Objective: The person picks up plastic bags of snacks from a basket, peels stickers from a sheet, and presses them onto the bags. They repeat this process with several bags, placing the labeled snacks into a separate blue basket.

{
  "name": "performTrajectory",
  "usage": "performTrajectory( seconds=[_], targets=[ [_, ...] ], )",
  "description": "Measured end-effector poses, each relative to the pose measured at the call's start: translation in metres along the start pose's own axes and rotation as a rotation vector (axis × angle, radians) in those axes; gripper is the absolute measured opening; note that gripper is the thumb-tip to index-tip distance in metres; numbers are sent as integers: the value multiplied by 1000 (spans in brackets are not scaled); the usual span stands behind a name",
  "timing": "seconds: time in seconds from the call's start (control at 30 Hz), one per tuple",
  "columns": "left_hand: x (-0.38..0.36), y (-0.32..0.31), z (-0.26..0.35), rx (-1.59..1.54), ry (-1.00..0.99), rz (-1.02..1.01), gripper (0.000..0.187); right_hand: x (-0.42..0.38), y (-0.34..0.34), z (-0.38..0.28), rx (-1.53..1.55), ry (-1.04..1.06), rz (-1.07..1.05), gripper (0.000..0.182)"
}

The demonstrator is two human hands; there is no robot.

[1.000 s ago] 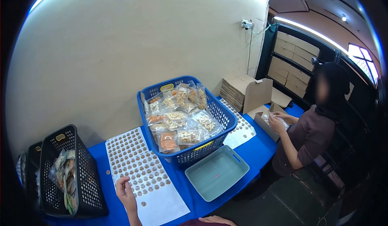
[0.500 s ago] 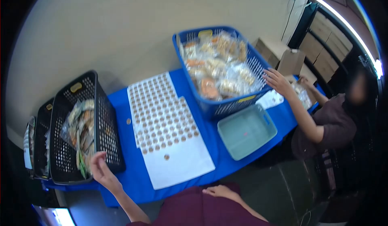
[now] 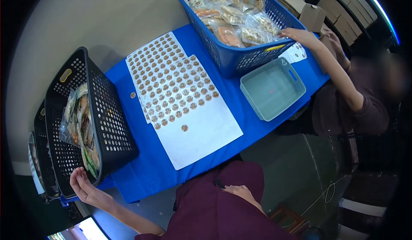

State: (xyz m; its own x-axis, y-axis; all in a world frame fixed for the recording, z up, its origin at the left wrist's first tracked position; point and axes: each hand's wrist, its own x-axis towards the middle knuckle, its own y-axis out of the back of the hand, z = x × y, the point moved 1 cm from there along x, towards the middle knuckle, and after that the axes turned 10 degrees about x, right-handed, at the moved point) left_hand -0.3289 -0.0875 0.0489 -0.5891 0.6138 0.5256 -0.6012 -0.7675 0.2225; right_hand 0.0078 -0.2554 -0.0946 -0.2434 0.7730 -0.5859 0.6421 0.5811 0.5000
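Observation:
My left hand is raised at the front corner of a black perforated basket, its fingers loosely bent and slightly apart with nothing seen in them. Inside that basket lie clear packets of food, some with green and orange contents. My right hand rests flat on my lap, fingers stretched out over the maroon clothing. On the blue-covered table in front of me are overlapping white sheets with rows of round brown stickers. One sticker sits apart below the rows; another is on the blue cloth.
A blue basket full of clear snack packets stands at the back. Nearer is a pale green tray. A co-worker's hand touches the blue basket's rim at right, by a cardboard box. Another black basket stands far left.
My view has tipped downward, so the table shows higher up. My left hand has shifted left along the black basket's front end. My right hand stays on my lap.

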Motion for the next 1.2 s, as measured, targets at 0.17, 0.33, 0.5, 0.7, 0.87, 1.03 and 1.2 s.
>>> performTrajectory(
  seconds=[0.17,0.33,0.5,0.7,0.87,1.03,1.2],
  targets=[
    [3,18,-7,48,-3,-30,18,3,-17,-17,-14,3,-33,36],
    [31,28,-25,212,-108,-130,14,19,-25,-30,85,194,398,43],
    [85,27,-29,178,-200,-199,14,39,-43,-15,198,-21,34,58],
    [196,-11,-130,329,-156,-590,19,48,-21,-43,231,-66,-29,58],
    [205,-24,-198,901,-276,-831,25,53,-20,-46,290,-91,46,44],
    [199,-38,-231,715,-213,-787,23,66,-25,-44,149,-102,-34,47],
    [184,-30,-243,1033,-43,-1056,28,76,-25,-26,635,-90,-35,40]
  ],
)
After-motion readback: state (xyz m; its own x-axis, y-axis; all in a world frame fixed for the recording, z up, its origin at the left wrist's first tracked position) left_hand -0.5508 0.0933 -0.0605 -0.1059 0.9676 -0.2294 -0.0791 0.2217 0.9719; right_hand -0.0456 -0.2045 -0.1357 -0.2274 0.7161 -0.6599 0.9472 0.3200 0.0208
